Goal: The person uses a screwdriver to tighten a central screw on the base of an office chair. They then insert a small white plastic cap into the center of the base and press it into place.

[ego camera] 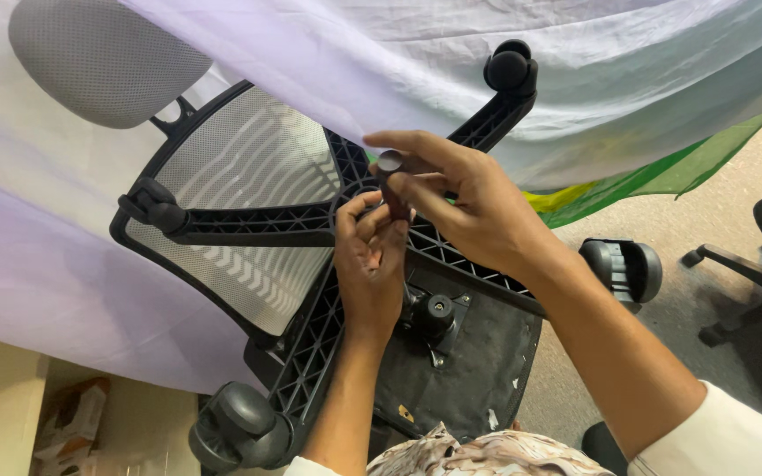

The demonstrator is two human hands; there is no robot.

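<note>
- While the chair (pixel 310 264) is lying upturned across the middle of the frame, its star base (pixel 310 220) is facing the camera, and both hands are meeting at the hub where the spokes join.
- Right hand (pixel 465 207), coming in from the lower right, is closing thumb and fingers on a small dark knob-topped post (pixel 391 172) standing up from the hub; its round cap is showing just left of the fingertips.
- Left hand (pixel 370 260), rising from the bottom centre, is curling its fingers round the lower part of the same post, directly beneath the right hand and touching it.
- Judging by the double grip, the step in hand seems to be working this post at the hub, either seating or freeing it; which one I cannot tell.
- Any next move is calling for a firm, straight grip along the post's axis, with the lower hand steadying the base.
- Casters (pixel 509 69) are sitting at the spoke ends: upper right, left of centre and lower left.
- Mesh back (pixel 240 176) and grey headrest (pixel 103 57) are lying in the upper left, on a pale cloth (pixel 619 79) draped behind.
- Seat underside (pixel 478 370) with its mechanism is showing below the hands.
</note>
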